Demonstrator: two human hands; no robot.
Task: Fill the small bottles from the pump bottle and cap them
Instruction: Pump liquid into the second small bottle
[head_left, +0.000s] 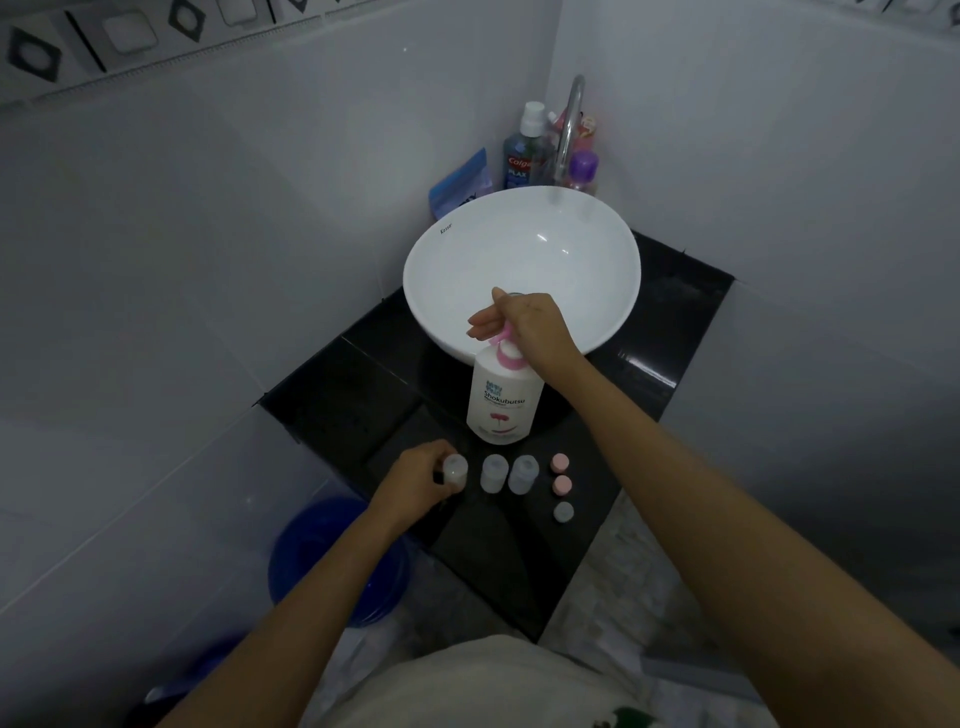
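A white pump bottle (503, 400) with a pink pump stands on the black counter (337, 400) in front of the sink. My right hand (524, 325) holds the pink pump head from above. Three small translucent bottles stand uncapped in a row nearer to me. My left hand (415, 480) grips the leftmost small bottle (456, 470). The middle small bottle (493, 473) and the right small bottle (523, 474) stand free beside it. To their right lie two pink caps (560, 461) (562, 485) and one grey-blue cap (563, 512).
A white round basin (436, 260) sits behind the pump bottle, with a chrome tap (570, 124) and several toiletry bottles (523, 150) at the back corner. A blue bucket (322, 556) stands on the floor at the left, below the counter edge. Tiled walls close in on both sides.
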